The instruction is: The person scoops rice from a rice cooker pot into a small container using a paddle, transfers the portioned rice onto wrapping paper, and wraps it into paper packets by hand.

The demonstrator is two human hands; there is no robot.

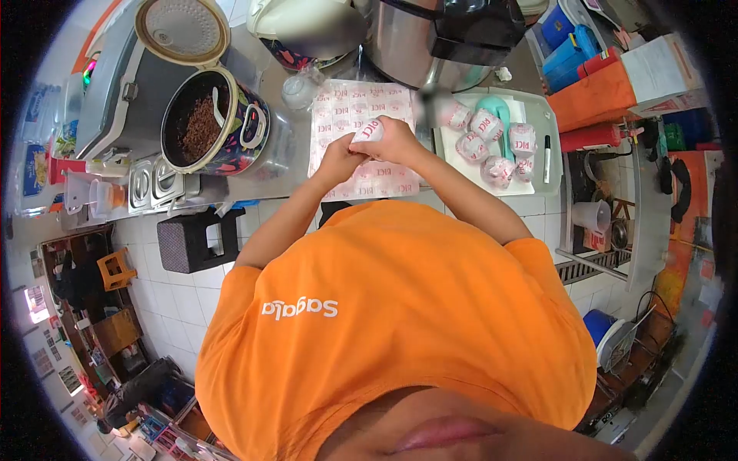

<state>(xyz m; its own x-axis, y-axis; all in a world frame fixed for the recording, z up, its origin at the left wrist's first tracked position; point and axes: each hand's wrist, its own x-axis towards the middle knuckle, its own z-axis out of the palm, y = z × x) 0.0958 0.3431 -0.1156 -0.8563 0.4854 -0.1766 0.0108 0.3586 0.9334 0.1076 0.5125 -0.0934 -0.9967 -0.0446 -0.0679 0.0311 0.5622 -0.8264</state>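
Both my hands meet over the printed wrapping paper (377,184), which lies in a sheet or stack on the metal counter. My left hand (342,160) is closed on the near left side of a round paper-wrapped bundle (369,131). Closed around its right side is my right hand (396,140). The bundle's white paper carries red lettering, and what is inside is hidden. To the right, several similar wrapped bundles (497,172) sit on a tray (548,115), beside a turquoise utensil (494,105) whose full shape is partly covered.
An open patterned pot (247,123) at left holds brown food and a white spoon (217,107). Steel lidded containers (165,180) stand nearby. A large metal appliance (400,46) stands behind the paper. A marker (546,159) lies on the tray. Below is a dark stool (184,242).
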